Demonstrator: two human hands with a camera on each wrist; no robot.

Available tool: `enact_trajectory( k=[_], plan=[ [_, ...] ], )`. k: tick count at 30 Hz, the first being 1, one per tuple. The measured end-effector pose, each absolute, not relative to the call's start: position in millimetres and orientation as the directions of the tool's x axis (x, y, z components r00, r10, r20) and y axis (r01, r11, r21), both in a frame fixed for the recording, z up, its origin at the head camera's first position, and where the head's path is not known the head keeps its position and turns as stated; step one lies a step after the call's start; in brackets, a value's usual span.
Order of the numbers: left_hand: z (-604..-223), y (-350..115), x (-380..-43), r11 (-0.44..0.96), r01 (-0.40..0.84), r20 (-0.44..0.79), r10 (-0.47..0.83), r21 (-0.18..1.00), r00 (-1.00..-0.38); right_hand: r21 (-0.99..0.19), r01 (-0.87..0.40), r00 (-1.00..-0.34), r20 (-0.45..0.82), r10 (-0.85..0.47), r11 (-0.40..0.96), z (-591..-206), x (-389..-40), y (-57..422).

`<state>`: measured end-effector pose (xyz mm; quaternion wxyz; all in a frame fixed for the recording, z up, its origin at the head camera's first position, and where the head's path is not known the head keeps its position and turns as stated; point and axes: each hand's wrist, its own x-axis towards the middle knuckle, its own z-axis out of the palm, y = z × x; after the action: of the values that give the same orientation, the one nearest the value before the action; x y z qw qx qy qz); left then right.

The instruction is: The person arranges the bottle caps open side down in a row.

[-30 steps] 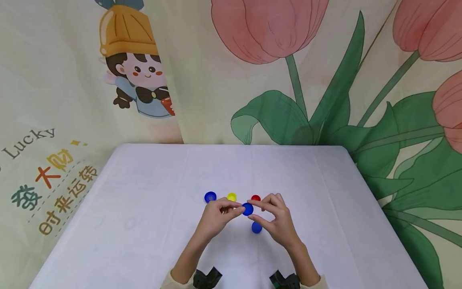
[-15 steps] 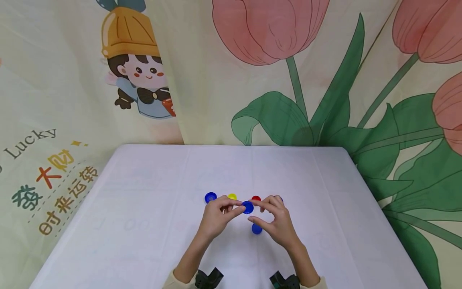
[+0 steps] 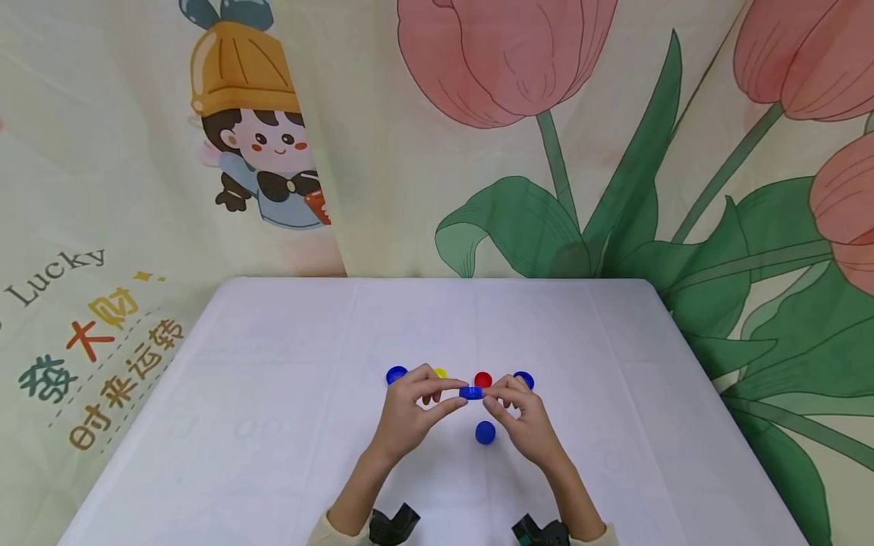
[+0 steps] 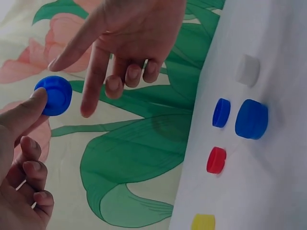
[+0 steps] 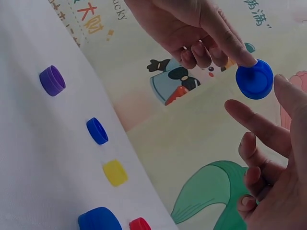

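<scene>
Head view: the left hand (image 3: pixel 403 417) pinches a small blue cap (image 3: pixel 470 393) between thumb and forefinger, raised above the white table (image 3: pixel 300 341) and between the two hands. The right hand (image 3: pixel 531 428) holds nothing; its thumb and forefinger are parted close to the cap's other side, and contact between them and the cap cannot be told. From the head the cap appears edge-on; both wrist views show its recessed face.

Behind the left hand, the left blue cap (image 3: pixel 395 374) and the yellow cap (image 3: pixel 441 373) are partly hidden; the right blue cap (image 3: pixel 526 379) is partly covered by the right hand. The red cap (image 3: pixel 483 379) lies just beyond the held cap, the large blue cap (image 3: pixel 485 432) nearer the person. A white cap (image 4: pixel 247 70) shows in the left wrist view, a purple cap (image 5: pixel 52 80) in the right, whose lower edge crops the large blue and red caps.

The backdrop (image 3: pixel 369 152) reads "Lucky" (image 3: pixel 55 277), 發大财 and 时来运转; a preceding letter is cut off at left. Further characters (image 5: pixel 257 13) in the right wrist view are cropped above.
</scene>
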<state>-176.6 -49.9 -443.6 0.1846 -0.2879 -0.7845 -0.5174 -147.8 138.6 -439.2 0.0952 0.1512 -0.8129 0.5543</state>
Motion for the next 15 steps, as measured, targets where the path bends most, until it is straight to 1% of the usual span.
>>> enact_trajectory(
  k=[3,7,9,15],
  plan=[
    [-445.6,-48.5,-177.7,0.286,0.702,0.639,0.292,0.652,-0.712,-0.890,-0.339,-0.940,0.307,-0.148,0.306,-440.4,-148.7,140.5],
    [-455.7,-49.2,-182.8,0.272,0.743,0.666,0.330,0.612,-0.669,-0.895,-0.344,-0.937,0.310,-0.159,0.285,-442.2,-149.9,142.2],
    [-456.4,-49.4,-183.2,0.271,0.748,0.667,0.340,0.605,-0.663,-0.894,-0.346,-0.937,0.312,-0.158,0.284,-443.4,-150.4,142.6],
    [-457.8,-49.9,-183.3,0.302,0.728,0.641,0.346,0.616,-0.686,-0.887,-0.348,-0.937,0.320,-0.139,0.303,-445.0,-149.7,141.7]
  ],
)
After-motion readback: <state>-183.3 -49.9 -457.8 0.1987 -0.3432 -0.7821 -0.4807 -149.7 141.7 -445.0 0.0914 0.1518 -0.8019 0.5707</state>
